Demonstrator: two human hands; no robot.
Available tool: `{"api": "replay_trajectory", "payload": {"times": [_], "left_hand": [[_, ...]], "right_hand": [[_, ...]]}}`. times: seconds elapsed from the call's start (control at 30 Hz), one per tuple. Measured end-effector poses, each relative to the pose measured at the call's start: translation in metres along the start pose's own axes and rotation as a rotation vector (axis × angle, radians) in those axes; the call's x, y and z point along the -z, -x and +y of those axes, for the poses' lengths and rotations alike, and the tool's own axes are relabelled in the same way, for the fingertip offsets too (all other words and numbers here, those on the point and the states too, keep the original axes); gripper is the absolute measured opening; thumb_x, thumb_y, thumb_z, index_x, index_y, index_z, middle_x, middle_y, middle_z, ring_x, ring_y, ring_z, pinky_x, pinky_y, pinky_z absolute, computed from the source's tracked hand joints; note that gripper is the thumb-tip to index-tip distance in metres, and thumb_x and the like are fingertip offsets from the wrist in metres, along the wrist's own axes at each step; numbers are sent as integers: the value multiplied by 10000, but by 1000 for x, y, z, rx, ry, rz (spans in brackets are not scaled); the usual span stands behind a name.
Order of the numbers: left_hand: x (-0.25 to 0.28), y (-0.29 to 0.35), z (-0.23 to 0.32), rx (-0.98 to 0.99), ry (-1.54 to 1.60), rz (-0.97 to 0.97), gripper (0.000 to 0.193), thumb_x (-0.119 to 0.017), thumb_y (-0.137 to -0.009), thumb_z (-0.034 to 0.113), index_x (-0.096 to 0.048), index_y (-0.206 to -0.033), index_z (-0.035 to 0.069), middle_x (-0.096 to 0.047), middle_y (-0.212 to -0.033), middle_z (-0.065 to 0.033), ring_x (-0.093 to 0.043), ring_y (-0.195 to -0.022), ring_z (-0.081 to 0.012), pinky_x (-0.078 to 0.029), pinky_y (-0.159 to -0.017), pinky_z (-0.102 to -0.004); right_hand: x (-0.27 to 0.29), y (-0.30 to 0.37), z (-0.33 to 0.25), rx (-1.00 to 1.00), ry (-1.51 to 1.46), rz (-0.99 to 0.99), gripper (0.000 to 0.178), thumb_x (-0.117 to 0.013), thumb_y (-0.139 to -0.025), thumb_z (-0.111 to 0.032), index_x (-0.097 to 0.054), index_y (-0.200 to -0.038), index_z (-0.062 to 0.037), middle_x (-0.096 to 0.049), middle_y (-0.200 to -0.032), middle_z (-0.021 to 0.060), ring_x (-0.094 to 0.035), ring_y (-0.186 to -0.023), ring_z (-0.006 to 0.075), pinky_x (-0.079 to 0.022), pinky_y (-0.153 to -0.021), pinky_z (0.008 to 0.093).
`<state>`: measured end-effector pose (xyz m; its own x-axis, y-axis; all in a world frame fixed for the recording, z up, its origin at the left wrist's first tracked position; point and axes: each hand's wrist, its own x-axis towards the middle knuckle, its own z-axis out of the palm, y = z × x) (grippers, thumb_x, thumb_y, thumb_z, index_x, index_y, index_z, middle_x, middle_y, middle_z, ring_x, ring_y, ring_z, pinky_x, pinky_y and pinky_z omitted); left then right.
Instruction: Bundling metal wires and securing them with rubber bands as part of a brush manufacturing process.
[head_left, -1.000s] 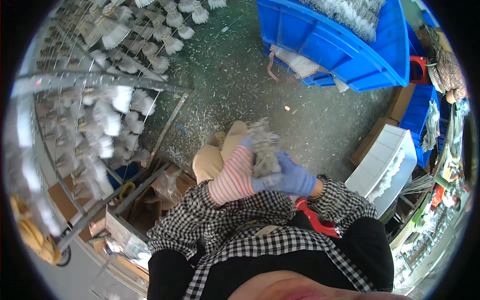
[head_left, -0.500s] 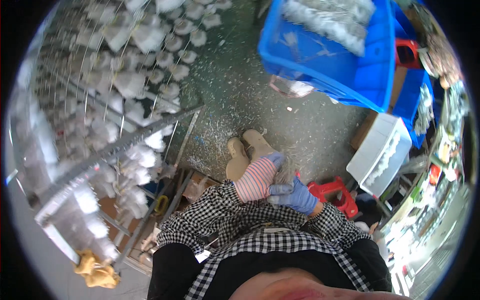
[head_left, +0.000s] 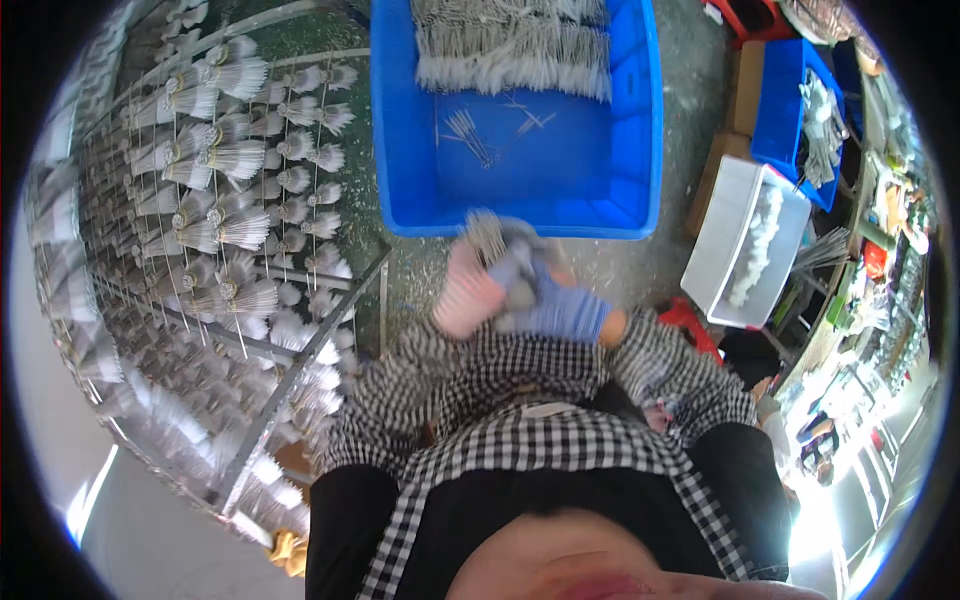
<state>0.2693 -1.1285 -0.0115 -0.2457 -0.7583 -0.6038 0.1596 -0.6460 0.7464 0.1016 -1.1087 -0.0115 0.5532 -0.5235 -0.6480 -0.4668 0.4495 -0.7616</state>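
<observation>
My left hand (head_left: 468, 296), in a striped glove with a blue fingertip area, is closed and smeared by motion. It grips a small bundle of thin pale stems (head_left: 486, 236) that stands up above its fingers. My right hand (head_left: 562, 304), in a blue-grey glove, presses against it from the right with curled fingers around the bundle's lower part. That lower part is hidden by the gloves. Just beyond both hands stands a large blue bin (head_left: 515, 215). Inside it lies a thick layer of white-tipped stems (head_left: 512, 65), with a few loose stems (head_left: 467, 137) on the bin floor.
To the left, a metal rack (head_left: 300, 355) carries rows of hanging white bristly bundles (head_left: 238, 218). On the right are a white tub (head_left: 720, 240) with white fluffy pieces, a smaller blue bin (head_left: 780, 110) and a red stool (head_left: 690, 325). A yellow cloth (head_left: 290, 552) hangs at lower left.
The view has swung right, so the blue bin now lies straight ahead. My hands have moved up and away from me, near the bin's front edge, with the bundle still between them.
</observation>
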Motion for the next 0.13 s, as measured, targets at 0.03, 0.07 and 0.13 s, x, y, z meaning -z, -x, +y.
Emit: {"api": "replay_trajectory", "payload": {"times": [0.03, 0.07, 0.13], "left_hand": [[6, -18, 14, 37, 80, 21, 228, -676, -921, 90, -631, -1127, 1, -718, -982, -111, -690, -932, -198, -570, -843, -340], [14, -45, 30, 64, 162, 33, 211, -654, -939, 95, -630, -1126, 3, -718, -965, -112, -695, -897, -198, -574, -821, -333], [38, -102, 32, 41, -333, 68, 182, -636, -947, 74, -636, -1120, 18, -717, -954, -118, -703, -914, -216, -577, -829, -330]], "right_hand": [[19, -9, 1, -1, -15, -12, 769, -800, -825, -385, -477, -1398, 13, -600, -1313, 178, -605, -1195, 327, -516, -1005, 388], [45, -20, 6, 108, 115, 51, 812, -792, -829, -420, -452, -1430, 7, -589, -1343, 182, -597, -1216, 340, -511, -1014, 396], [100, -44, 13, 155, 347, -21, 1131, -794, -796, -553, -174, -1586, -33, -512, -1455, 217, -545, -1311, 356, -455, -1101, 426]]}}
